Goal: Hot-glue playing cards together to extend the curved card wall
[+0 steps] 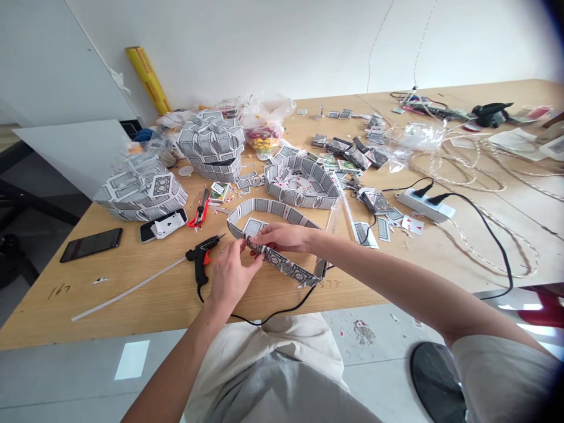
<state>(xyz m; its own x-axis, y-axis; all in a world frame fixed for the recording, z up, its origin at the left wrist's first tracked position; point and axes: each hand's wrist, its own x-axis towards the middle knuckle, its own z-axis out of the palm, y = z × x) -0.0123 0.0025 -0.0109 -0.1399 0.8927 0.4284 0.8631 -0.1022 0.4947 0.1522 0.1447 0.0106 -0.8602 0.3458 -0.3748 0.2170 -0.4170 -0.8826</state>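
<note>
A band of folded playing cards (291, 267), bent into a heart-like loop, stands on edge near the table's front. My left hand (233, 270) pinches its near wall at the left from outside. Close beside it, my right hand (282, 237) grips the same wall from above, thumb and fingers on either side. A single card (254, 227) lies inside the loop. Left of my left hand lies a black glue gun (201, 258) with an orange trigger and a long white glue stick (130, 289) in its back. Behind the loop sits a card-built tray (304, 188) holding loose cards.
Card-built boxes (211, 141) (143, 191) stand at the back left. A red utility knife (200, 208), a black phone (91, 245) and card packs (352, 154) lie around. A white power strip (426, 205) with black cables and coiled rope (467, 170) are at right.
</note>
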